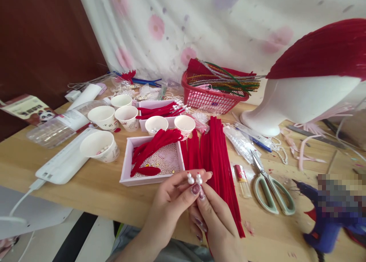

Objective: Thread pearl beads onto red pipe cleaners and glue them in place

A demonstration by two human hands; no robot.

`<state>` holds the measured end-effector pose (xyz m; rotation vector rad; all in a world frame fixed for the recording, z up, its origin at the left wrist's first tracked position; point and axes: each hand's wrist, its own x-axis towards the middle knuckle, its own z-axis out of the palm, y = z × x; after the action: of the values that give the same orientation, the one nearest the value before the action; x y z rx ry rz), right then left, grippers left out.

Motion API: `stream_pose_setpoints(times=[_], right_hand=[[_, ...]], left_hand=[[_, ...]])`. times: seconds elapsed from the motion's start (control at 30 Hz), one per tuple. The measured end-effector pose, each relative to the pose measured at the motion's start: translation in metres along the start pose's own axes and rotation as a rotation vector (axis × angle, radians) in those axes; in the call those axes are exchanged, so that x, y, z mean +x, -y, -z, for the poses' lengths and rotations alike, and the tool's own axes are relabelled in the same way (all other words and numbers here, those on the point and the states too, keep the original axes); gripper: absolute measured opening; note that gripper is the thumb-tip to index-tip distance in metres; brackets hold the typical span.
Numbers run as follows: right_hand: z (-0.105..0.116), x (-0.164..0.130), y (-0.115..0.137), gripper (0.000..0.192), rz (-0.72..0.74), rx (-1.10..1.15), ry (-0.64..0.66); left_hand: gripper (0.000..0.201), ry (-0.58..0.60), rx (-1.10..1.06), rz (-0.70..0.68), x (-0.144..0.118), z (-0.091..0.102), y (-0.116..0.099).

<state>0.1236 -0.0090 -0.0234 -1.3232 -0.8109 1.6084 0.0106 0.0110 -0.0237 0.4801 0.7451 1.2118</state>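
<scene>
Pearl beads (194,178) pinched at the worktop's (85,186) near edge | left hand (168,201) and right hand (217,220), fingers closed on red stems | risk: a slackened pinch could send them rolling (glue gun (323,224) lies near) among red pipe cleaners (217,155).

Two white pearl beads (195,178) with small red tips sit pinched between the left hand (171,201) and the right hand (217,220), whose nails are a dark mauve. Just behind the grip lie bright red pipe cleaners (214,155). To the left of it stands a pale pink tray (126,166) of pearly white beads. To the right lie scissors (271,189) with pale green handles, and farther right a blue glue gun (323,224). Well behind, a red basket (211,98) holds gold, green and silver stems before a white curtain (200,22) with pink flowers.
</scene>
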Motion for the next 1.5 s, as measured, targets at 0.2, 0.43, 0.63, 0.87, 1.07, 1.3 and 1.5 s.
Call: stream_pose_setpoints(times=[0.2, 0.43, 0.63, 0.87, 1.07, 1.3, 1.5], right_hand=[[0.000, -0.004, 0.012, 0.052, 0.065, -0.089, 0.008], [0.003, 0.000, 0.018, 0.039, 0.287, -0.233, 0.098], [0.023, 0.004, 0.026, 0.010, 0.462, -0.222, -0.212], [0.009, 0.016, 0.023, 0.017, 0.543, -0.117, 0.014], [0.011, 0.026, 0.013, 0.013, 0.430, 0.081, 0.035], [0.012, 0.026, 0.013, 0.007, 0.412, 0.101, 0.062], [0.014, 0.029, 0.013, 0.009, 0.398, 0.095, 0.110]], left_hand=[[0.028, -0.050, 0.124, -0.012, 0.002, 0.000, -0.003], [0.033, -0.032, 0.290, 0.009, -0.002, 0.000, -0.007], [0.031, -0.122, 0.382, -0.159, -0.010, -0.003, -0.007], [0.035, -0.090, 0.396, -0.020, -0.016, -0.012, -0.009], [0.035, -0.085, 0.447, -0.060, -0.018, -0.016, -0.007], [0.039, -0.107, 0.501, -0.045, -0.019, -0.017, -0.004], [0.041, -0.099, 0.491, -0.012, -0.019, -0.015, -0.004]])
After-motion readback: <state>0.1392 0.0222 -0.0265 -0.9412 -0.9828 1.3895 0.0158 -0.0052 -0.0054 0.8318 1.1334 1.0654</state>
